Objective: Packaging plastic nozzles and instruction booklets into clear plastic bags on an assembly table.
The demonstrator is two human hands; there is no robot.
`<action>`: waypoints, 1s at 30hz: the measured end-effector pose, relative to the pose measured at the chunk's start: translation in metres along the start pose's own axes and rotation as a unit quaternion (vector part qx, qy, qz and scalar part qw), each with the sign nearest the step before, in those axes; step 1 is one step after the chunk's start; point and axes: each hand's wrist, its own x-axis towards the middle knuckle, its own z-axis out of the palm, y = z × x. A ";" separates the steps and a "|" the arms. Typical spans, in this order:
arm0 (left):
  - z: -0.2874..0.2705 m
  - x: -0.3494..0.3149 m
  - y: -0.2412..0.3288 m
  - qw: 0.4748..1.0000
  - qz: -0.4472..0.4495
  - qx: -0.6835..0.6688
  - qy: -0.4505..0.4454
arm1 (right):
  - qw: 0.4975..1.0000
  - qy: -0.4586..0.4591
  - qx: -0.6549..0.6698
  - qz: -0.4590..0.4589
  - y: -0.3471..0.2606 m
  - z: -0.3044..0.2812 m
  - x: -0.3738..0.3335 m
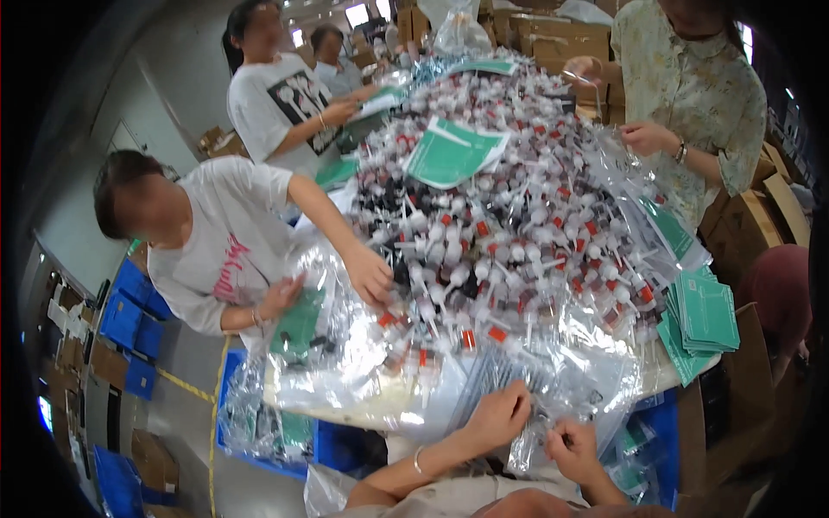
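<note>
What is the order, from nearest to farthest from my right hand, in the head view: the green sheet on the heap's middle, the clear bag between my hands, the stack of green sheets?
1. Clear bag: just left of your right hand.
2. Stack of green sheets: at the table's right edge.
3. Green sheet: farther forward, on the heap.

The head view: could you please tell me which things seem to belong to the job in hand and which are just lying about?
Likely part of the job:
clear bags, at the left hand and right hand
heaped plastic pieces
stacked green sheets

Apparently just lying about:
cardboard box, right side
blue bins, far left
</note>
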 end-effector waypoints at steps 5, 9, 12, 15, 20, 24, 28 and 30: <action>-0.003 0.001 0.004 0.993 0.010 -0.115 -0.012 | 0.995 0.020 0.090 0.049 -0.025 -0.001 0.015; -0.006 0.005 0.004 0.986 0.156 -0.017 -0.052 | 0.999 -0.014 0.030 0.004 -0.034 -0.004 0.018; 0.000 0.000 -0.002 0.983 0.175 0.014 -0.062 | 0.998 -0.028 0.054 0.034 -0.028 0.000 0.015; 0.004 -0.001 -0.006 0.990 0.135 0.027 -0.038 | 0.993 -0.044 0.071 0.086 -0.028 0.007 0.015; -0.021 0.004 0.007 0.982 0.031 0.170 -0.075 | 0.996 -0.026 0.004 0.085 -0.021 -0.016 0.009; -0.048 0.010 -0.002 0.984 0.012 0.176 -0.004 | 0.984 0.014 -0.123 0.126 -0.005 -0.047 -0.008; -0.038 0.021 0.009 0.976 0.131 0.173 0.031 | 0.958 0.075 -0.260 0.092 -0.053 -0.048 0.002; -0.032 0.022 0.025 0.980 0.058 0.168 -0.095 | 0.955 0.105 -0.267 -0.072 -0.073 -0.042 0.011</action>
